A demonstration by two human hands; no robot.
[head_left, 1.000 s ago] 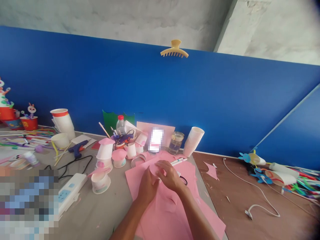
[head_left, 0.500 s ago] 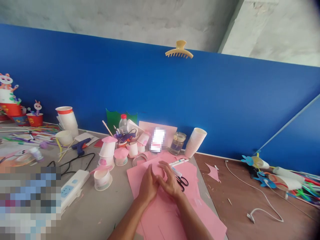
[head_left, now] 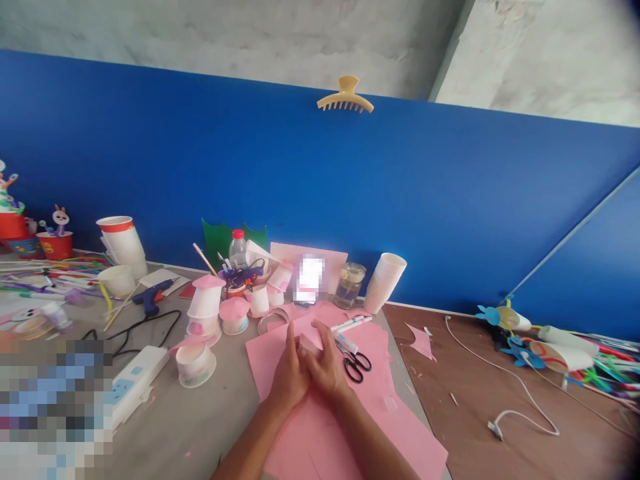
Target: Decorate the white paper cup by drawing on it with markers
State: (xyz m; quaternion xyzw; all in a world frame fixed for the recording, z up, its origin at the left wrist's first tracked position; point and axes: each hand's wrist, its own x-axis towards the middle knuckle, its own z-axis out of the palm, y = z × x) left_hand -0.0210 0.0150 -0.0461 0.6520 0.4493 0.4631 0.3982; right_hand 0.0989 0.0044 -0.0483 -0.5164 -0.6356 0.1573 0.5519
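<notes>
My left hand (head_left: 293, 373) and my right hand (head_left: 325, 363) meet over a pile of pink paper sheets (head_left: 400, 433). Between their fingers shows a small curved piece of pink paper (head_left: 311, 344), gripped from both sides; most of it is hidden by the palms and thumbs. Just right of my right hand lie black-handled scissors (head_left: 358, 367), with white pens (head_left: 353, 325) beyond them. A roll of clear tape (head_left: 273, 320) rests behind the left fingertips.
Left stand paper cups with pink tops (head_left: 206, 300), a glue gun (head_left: 150, 297) and a power strip (head_left: 137, 377). Behind the paper are a phone with a blurred screen (head_left: 309, 280), a glass jar (head_left: 350, 285) and stacked paper cups (head_left: 386, 282). A white cable (head_left: 525, 387) crosses the brown table at right.
My hands have drawn closer together around the pink paper, with the fingers more closed. The view has shifted slightly, so surroundings appear a little further left.
</notes>
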